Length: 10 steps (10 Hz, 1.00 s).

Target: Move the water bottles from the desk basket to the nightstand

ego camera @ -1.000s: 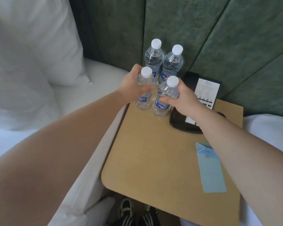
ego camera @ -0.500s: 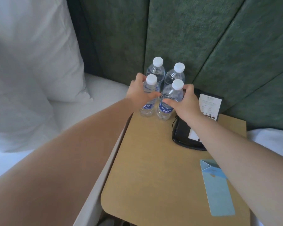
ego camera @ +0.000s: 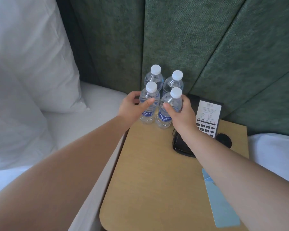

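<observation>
Hands grip two front bottles on the nightstand, left hand (ego camera: 129,108) holding one (ego camera: 148,104), right hand (ego camera: 180,114) another (ego camera: 169,108); careless release could topple the tight cluster.

1. We see four capped water bottles upright in a two-by-two cluster at the nightstand (ego camera: 150,172) back corner, against the green padded headboard (ego camera: 182,39).
2. Left hand (ego camera: 132,109) grips the front left bottle (ego camera: 148,104); right hand (ego camera: 182,115) grips the front right bottle (ego camera: 169,105).
3. Telephone (ego camera: 207,119) just right; blue card (ego camera: 220,204) near front edge.
</observation>
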{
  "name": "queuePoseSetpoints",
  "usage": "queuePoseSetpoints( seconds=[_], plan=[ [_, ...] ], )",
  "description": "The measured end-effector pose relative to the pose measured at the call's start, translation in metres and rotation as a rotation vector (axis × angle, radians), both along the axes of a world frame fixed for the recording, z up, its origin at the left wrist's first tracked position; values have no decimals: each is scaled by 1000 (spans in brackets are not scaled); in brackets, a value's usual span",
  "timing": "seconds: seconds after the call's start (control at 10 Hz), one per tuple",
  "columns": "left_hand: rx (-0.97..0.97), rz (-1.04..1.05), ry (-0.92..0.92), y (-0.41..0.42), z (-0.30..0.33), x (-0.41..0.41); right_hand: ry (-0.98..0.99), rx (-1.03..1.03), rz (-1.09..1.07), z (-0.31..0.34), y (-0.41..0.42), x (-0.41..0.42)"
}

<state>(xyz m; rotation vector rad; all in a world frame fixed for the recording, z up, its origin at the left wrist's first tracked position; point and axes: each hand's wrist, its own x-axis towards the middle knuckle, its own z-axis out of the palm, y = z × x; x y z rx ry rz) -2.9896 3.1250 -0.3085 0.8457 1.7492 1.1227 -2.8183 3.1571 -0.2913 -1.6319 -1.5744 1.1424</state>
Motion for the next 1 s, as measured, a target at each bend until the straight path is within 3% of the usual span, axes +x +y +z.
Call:
queuePoseSetpoints(
  seconds=[0.2, 0.7, 0.8, 1.0],
  plan=[
    [16, -43, -67, 5, -2, 6, 10, 10, -93, -7, -6, -6],
    [-73, -11, 97, 2, 4, 20, -36, -139, 1, 5, -1, 0],
    [-147, -3, 165, -8, 9, 24, -87, -162, 0, 12, -12, 8],
    [-73, -62, 392, -61, 34, 42, -152, -24, 36, 38, -49, 42]
  ],
)
